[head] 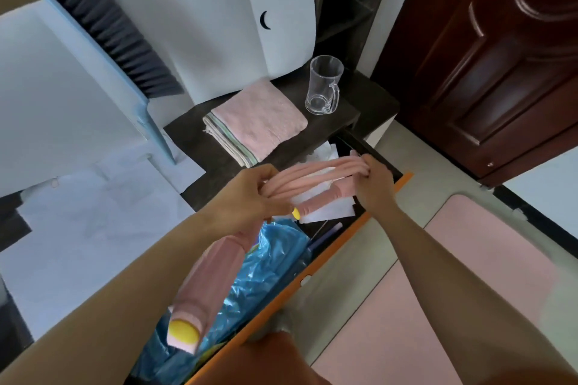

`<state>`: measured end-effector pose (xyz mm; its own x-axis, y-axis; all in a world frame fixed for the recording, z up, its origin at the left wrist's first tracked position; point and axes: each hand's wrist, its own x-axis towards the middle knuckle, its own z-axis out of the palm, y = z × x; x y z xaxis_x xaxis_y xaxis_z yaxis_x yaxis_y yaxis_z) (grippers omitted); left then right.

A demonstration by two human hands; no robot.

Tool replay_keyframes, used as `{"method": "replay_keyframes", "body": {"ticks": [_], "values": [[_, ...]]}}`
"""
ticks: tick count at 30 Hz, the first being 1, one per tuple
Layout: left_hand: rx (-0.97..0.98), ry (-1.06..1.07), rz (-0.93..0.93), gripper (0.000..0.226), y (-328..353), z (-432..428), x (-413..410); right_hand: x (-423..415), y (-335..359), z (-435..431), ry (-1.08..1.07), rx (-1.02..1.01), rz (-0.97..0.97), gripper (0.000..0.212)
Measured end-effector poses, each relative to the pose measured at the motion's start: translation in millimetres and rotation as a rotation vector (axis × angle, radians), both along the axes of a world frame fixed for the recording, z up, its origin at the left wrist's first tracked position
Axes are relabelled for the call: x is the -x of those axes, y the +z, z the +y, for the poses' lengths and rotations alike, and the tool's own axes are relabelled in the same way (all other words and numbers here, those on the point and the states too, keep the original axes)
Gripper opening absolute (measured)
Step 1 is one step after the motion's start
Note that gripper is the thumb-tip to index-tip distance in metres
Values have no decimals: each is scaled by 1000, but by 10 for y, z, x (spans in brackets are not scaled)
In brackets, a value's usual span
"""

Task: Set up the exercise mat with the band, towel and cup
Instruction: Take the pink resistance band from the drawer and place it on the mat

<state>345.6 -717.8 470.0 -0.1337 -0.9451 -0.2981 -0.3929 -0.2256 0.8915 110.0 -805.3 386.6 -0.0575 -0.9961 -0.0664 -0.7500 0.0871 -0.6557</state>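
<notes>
open drawer [325,237] holds blue bag [266,262], papers [328,211]; hands [250,194] grip band [316,173].

home bedroom; nightstand [219,141], wooden door [500,56]

Pink band [316,173] bunched over drawer – folded towel [258,122], upright cup [323,86] behind
</notes>
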Motion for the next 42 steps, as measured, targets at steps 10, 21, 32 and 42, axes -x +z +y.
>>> {"method": "replay_keyframes", "body": {"ticks": [10, 21, 32, 42], "values": [[75, 18, -230, 12, -86, -99, -58, 381, 513, 122, 164, -187, 365, 33], [307, -194, -710, 7, -330, 61, -406, -527, -581, 788, 184, -679, 105, 40], [88, -218, -699, 16, -487, 178, -796, -722, -447, 566, 269, -767, 449, 42], [125, -254, -746, 24, -503, 97, -734, -755, -723, 629, 77, -705, 230, 31]]}}
